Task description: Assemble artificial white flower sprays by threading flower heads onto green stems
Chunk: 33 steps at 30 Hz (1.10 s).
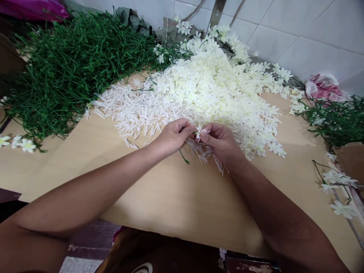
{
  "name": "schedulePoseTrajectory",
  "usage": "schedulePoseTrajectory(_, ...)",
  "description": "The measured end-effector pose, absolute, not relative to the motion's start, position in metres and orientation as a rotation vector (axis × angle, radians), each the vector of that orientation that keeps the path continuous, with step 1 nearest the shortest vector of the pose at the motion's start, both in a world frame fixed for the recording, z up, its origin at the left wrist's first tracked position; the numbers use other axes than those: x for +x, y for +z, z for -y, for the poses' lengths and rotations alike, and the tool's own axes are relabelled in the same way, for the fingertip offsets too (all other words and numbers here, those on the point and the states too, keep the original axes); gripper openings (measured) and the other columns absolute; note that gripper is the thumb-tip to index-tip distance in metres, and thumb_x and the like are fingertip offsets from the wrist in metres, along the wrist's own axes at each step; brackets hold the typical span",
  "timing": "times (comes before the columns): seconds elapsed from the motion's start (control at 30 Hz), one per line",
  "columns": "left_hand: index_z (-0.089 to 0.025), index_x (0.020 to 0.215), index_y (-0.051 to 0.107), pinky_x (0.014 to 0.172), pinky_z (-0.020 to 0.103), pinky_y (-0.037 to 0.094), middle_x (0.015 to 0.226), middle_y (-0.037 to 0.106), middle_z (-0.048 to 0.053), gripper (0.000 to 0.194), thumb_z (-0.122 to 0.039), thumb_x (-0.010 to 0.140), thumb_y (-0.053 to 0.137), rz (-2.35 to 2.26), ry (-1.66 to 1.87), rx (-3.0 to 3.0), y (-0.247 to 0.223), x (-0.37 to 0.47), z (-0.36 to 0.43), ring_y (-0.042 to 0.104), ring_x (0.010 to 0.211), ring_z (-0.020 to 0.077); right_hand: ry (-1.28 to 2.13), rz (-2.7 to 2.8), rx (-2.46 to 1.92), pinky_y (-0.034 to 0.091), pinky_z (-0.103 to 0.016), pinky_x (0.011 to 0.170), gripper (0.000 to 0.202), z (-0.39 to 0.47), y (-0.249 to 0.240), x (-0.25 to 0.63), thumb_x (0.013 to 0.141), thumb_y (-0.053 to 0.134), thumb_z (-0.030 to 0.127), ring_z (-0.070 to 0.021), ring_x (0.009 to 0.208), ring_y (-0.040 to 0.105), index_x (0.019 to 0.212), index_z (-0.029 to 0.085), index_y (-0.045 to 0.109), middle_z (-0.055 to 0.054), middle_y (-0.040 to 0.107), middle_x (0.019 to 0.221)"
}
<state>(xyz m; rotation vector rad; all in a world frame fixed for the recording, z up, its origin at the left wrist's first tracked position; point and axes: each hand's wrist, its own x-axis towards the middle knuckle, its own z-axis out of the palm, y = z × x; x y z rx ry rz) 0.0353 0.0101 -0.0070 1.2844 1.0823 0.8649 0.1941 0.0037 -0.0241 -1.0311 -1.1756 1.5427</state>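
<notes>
At clock centre, left hand [176,137] pinches green stem [183,157], right hand [223,142] grips white flower [200,132]; held close together, presumably for precision. White sticks [142,108] at 10, flower pile [214,81] at 12; farther, green heap [76,64] at 10: likely sorted for reach.

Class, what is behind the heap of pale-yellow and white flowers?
A white tiled wall, crumpled grey-green sheeting and a flat metal strip. The heap of pale-yellow and white flowers hides the strip's lower end.
</notes>
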Motion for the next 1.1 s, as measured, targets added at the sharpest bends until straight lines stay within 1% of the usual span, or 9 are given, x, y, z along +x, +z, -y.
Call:
schedulePoseTrajectory(0.07, -0.017, 0.061, 0.045, 0.056, 0.023, 0.029, 0.055, 0.041, -0.007, 0.025, -0.022, 0.085, 0.052, -1.102, 0.864, 1.284, -0.007, 0.035, -0.01, 0.035, 0.053, 0.006, 1.516, 1.181, -1.027, 0.047, -0.02, 0.054, 0.031, -0.003, -0.025, 0.193, 0.055, 0.085, 0.038, -0.0069, 0.054, 0.057, 0.06, 0.019, 0.06, 0.004, 0.065, 0.059)
schedulePoseTrajectory(0.17, -0.017, 0.061, 0.046, 0.055, 0.023, 0.028, 0.056, 0.041, -0.006, 0.024, -0.02, 0.084, 0.052, -1.149, 0.856, 1.309, -0.007, 0.035, -0.01, 0.034, 0.054, 0.0062, 1.424, 1.215, -1.049, 0.048, -0.02, 0.055, 0.029, -0.002, -0.027, 0.192, 0.058, 0.083, 0.037, -0.0071, 0.055, 0.058, 0.062, 0.019, 0.06, 0.004, 0.065, 0.06)
schedulePoseTrajectory(0.47, -0.016, 0.065, 0.048, 0.057, 0.022, 0.03, 0.061, 0.045, -0.005, 0.02, -0.022, 0.084, 0.051, -1.174, 0.854, 1.34, -0.009, 0.035, -0.01, 0.038, 0.057, 0.0065, 1.18, 1.285, -1.044, 0.05, -0.022, 0.06, 0.029, 0.004, -0.025, 0.185, 0.062, 0.081, 0.034, -0.0077, 0.061, 0.058, 0.063, 0.02, 0.057, 0.004, 0.062, 0.066)
schedulePoseTrajectory(0.63, -0.017, 0.065, 0.046, 0.053, 0.022, 0.027, 0.058, 0.042, -0.006, 0.02, -0.023, 0.084, 0.051, -1.201, 0.843, 1.344, -0.009, 0.035, -0.01, 0.035, 0.054, 0.0065, 1.072, 1.367, -1.04, 0.051, -0.024, 0.062, 0.027, 0.005, -0.028, 0.185, 0.066, 0.078, 0.033, -0.0096, 0.065, 0.059, 0.065, 0.02, 0.055, 0.003, 0.063, 0.07)
schedulePoseTrajectory(0.8, -0.017, 0.062, 0.043, 0.054, 0.022, 0.026, 0.057, 0.038, -0.006, 0.023, -0.021, 0.084, 0.051, -1.194, 0.843, 1.409, -0.01, 0.035, -0.011, 0.033, 0.055, 0.0067, 0.783, 1.648, -0.969, 0.053, -0.029, 0.072, 0.015, 0.008, -0.027, 0.187, 0.077, 0.067, 0.022, -0.0136, 0.078, 0.064, 0.068, 0.021, 0.054, -0.001, 0.063, 0.076)
schedulePoseTrajectory(0.93, -0.017, 0.06, 0.041, 0.054, 0.022, 0.026, 0.056, 0.036, -0.006, 0.025, -0.019, 0.083, 0.05, -1.169, 0.817, 1.416, -0.009, 0.035, -0.01, 0.032, 0.055, 0.0068, 0.544, 1.825, -0.895, 0.053, -0.03, 0.074, 0.015, 0.009, -0.024, 0.189, 0.078, 0.063, 0.013, -0.0146, 0.081, 0.066, 0.069, 0.022, 0.055, -0.001, 0.063, 0.077)
schedulePoseTrajectory(1.1, -0.017, 0.06, 0.042, 0.054, 0.022, 0.025, 0.055, 0.036, -0.006, 0.024, -0.018, 0.082, 0.05, -1.137, 0.823, 1.442, -0.006, 0.033, -0.011, 0.032, 0.055, 0.007, 0.512, 1.833, -0.894, 0.054, -0.03, 0.073, 0.015, 0.009, -0.021, 0.189, 0.078, 0.063, 0.014, -0.0152, 0.08, 0.067, 0.068, 0.022, 0.055, -0.001, 0.063, 0.076)
